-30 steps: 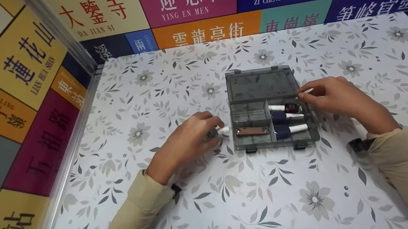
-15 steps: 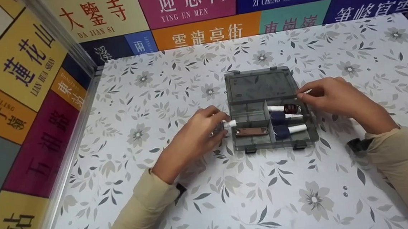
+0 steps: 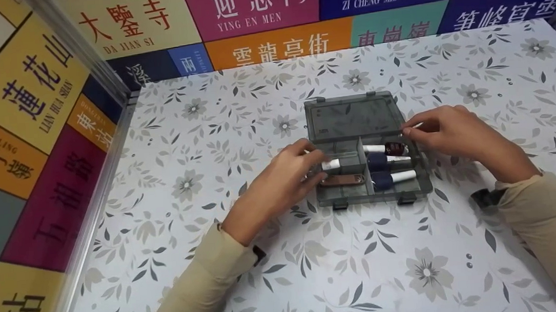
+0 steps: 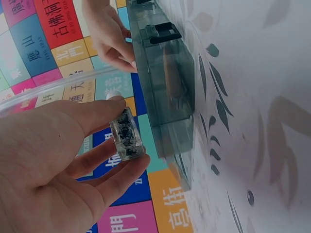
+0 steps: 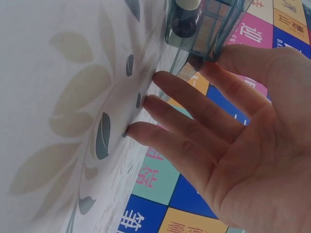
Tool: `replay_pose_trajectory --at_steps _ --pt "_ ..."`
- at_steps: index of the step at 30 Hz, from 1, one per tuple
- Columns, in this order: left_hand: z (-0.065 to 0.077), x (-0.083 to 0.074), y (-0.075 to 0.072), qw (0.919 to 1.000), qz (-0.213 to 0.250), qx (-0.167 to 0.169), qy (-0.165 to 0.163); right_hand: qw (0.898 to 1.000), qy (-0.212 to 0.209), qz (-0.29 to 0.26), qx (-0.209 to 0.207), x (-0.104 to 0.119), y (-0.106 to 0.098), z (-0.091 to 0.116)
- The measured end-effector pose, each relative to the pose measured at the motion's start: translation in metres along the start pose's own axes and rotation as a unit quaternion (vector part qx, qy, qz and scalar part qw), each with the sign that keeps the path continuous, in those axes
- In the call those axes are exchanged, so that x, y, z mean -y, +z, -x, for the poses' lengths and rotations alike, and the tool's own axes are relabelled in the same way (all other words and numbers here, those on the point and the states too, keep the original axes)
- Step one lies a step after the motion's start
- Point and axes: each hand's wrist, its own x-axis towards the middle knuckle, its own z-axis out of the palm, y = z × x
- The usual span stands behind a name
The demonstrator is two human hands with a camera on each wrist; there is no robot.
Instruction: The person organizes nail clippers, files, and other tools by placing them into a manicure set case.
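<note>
My left hand [image 3: 286,175] holds a clear nail polish bottle [image 4: 127,136] with dark flecks and a white cap [image 3: 331,164], pinched between thumb and fingers. It hangs over the left side of a smoky grey divided plastic box [image 3: 374,198], whose lid [image 3: 353,116] lies open at the back. A brown nail clipper [image 3: 342,180] lies in a left compartment. On the right side lie a dark red nail polish [image 3: 395,148] and two navy ones, the upper [image 3: 377,161] and the lower [image 3: 382,181]. My right hand [image 3: 457,136] pinches the box's right corner near the hinge, other fingers spread along the table.
The box stands on a table [image 3: 428,272] covered in white floral cloth. Panels with colourful printed signs [image 3: 270,44] rise along the back and left edges. A dark wrist strap [image 3: 487,198] shows at the right sleeve.
My left hand has moved right and slightly away from me, bringing the clear nail polish from beside the box to over its left compartments. My right hand has stayed at the box's corner.
</note>
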Motion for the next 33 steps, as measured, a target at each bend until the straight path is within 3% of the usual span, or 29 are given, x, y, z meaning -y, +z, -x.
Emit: replay_pose_trajectory --at_steps 18,33 --pt "-0.023 -0.027 0.015 0.9991 -0.025 0.034 -0.007 1.000 -0.006 0.009 -0.003 -0.001 0.001 -0.003" --pt "-0.043 -0.047 0.030 0.9986 -0.022 0.029 0.039 1.000 -0.002 -0.001 -0.001 0.000 0.001 -0.001"
